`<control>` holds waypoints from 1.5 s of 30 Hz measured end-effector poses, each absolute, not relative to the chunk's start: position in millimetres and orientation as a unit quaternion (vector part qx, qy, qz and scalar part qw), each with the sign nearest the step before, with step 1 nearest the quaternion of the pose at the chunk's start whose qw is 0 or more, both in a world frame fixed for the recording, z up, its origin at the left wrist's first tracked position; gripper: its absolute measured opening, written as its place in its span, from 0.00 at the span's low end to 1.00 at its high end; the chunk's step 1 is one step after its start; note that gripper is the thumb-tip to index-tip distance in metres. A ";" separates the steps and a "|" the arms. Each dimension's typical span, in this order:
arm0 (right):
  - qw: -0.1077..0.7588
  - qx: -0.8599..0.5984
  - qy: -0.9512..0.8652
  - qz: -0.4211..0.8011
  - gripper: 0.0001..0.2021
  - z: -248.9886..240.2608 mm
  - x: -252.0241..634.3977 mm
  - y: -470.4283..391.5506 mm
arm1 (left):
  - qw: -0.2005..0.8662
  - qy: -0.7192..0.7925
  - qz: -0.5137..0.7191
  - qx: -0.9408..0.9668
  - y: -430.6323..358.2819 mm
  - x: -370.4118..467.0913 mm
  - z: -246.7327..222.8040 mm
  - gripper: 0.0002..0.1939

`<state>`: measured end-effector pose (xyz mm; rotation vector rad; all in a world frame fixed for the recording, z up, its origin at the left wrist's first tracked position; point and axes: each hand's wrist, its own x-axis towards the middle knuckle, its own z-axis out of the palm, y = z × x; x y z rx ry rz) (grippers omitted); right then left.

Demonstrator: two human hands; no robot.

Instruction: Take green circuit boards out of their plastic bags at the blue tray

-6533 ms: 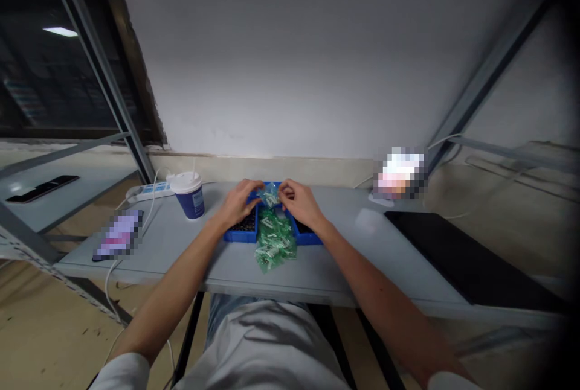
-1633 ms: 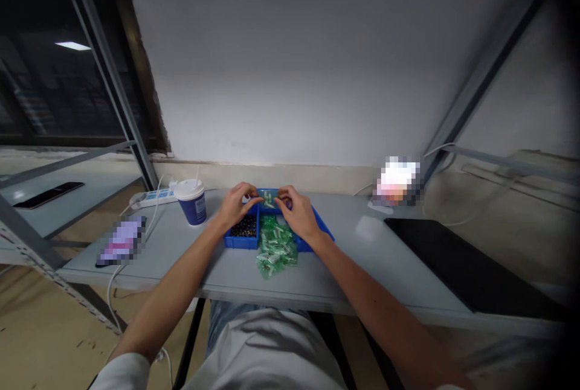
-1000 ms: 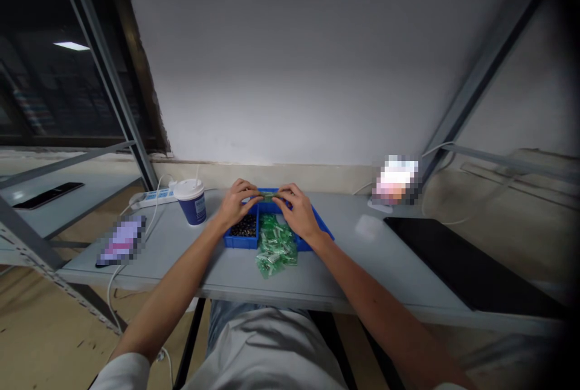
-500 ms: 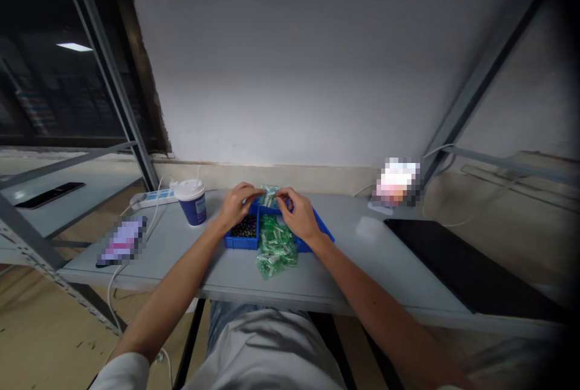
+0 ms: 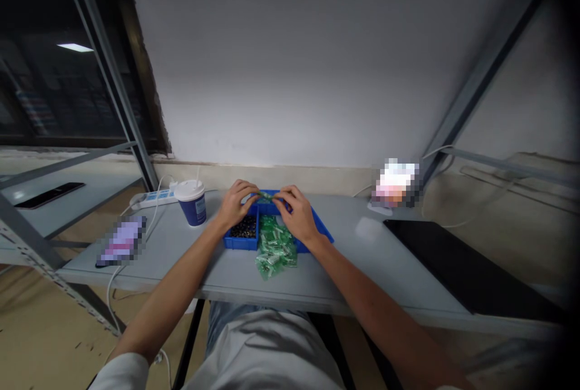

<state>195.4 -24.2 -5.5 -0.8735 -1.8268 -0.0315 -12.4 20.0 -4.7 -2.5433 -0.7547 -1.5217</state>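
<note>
A person in a light short-sleeved top sits at a grey table, both hands raised over its middle and pinching a small green plastic bag between them. The left hand grips the left end of the bag, thumb and fingers drawn close together; the right hand holds the right end in a similarly narrow pinch. I see the bag almost edge-on, above a far blue bin, its contents too small to make out from here. Just below the hands, a pile of green bags with pale slim pieces inside spreads toward the near edge, flanked on the left by a blue bin of small dark parts and on the right by another blue bin, partly hidden beneath the right wrist. Farther left stand a lidded blue-and-white paper cup with a straw, a white power strip and a phone with a blurred screen. At right, a black flat panel lies near a bright, pixelated screen.
</note>
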 end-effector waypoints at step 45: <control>0.517 -0.393 -0.760 -0.022 0.07 -7.9 196.3 -21.7 | 0.009 -0.263 -0.483 -0.835 24.4 -13.5 -8.0 0.09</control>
